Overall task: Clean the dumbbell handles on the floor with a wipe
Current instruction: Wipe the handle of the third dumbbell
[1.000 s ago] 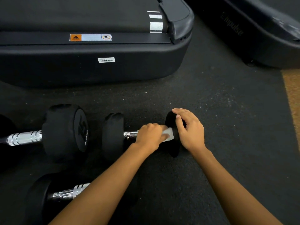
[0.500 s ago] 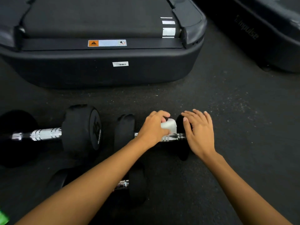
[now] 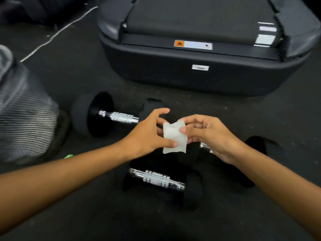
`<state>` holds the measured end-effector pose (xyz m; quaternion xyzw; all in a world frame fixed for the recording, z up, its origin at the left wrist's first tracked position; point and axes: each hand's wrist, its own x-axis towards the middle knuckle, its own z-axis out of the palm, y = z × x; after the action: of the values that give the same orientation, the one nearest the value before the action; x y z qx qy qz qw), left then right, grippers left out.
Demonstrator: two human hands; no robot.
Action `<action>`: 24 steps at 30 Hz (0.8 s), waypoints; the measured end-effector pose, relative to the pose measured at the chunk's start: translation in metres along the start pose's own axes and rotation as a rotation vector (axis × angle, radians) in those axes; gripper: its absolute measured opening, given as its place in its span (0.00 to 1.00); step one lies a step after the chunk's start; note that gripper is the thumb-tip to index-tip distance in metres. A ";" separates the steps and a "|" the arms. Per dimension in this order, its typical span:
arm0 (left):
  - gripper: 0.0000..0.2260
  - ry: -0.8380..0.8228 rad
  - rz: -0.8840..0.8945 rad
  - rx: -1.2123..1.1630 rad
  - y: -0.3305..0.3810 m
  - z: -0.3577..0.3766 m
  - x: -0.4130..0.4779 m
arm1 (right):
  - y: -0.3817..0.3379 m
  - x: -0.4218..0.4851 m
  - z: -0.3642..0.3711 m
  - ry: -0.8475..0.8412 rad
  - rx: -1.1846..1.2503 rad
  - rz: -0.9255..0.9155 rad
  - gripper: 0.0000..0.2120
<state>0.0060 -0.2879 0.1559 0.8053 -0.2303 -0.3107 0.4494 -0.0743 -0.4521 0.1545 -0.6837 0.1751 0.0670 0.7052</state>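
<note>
**Wipe held up between both hands above the dumbbells**

On the far left of the dark, speckled rubber floor [image 3: 260, 122] stands a rounded bin [image 3: 26, 110] with fine mesh walls, blurred, and a scrap of bright green [image 3: 68, 156] shows at its base. Beside it lies the rear dumbbell [image 3: 119, 117], its black round heads joined by a shiny knurled metal handle with ringed grooves. Nearer the camera, the front dumbbell [image 3: 156, 179] lies on a slant, its chrome handle ribbed in the same way. Above them the left hand [image 3: 149, 134] pinches the lower left of a small, pale, crumpled wipe [image 3: 174, 138] between thumb and fingers, forefinger stretched out. The right hand [image 3: 213, 136] pinches the wipe's upper right edge with thumb and fingertips, the other fingers loosely curled. Under that hand a third dumbbell [image 3: 257, 145] is mostly hidden, with only a glint of handle and one black head visible. Behind all this sits the smooth, dark grey end of a treadmill [image 3: 199, 73], bearing an orange-and-white warning label.
</note>
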 end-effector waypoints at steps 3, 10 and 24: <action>0.23 0.013 -0.137 -0.226 -0.016 -0.030 -0.023 | -0.006 0.010 0.032 -0.068 0.043 0.022 0.10; 0.07 -0.014 -0.248 -0.443 -0.059 -0.056 -0.048 | 0.008 0.010 0.089 -0.085 0.068 0.175 0.12; 0.08 0.150 0.380 0.176 -0.142 -0.050 -0.060 | 0.105 -0.008 0.151 0.330 -0.557 -0.058 0.15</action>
<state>0.0127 -0.1500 0.0702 0.8044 -0.3700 -0.1386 0.4438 -0.0939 -0.2960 0.0589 -0.8567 0.2426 -0.0195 0.4547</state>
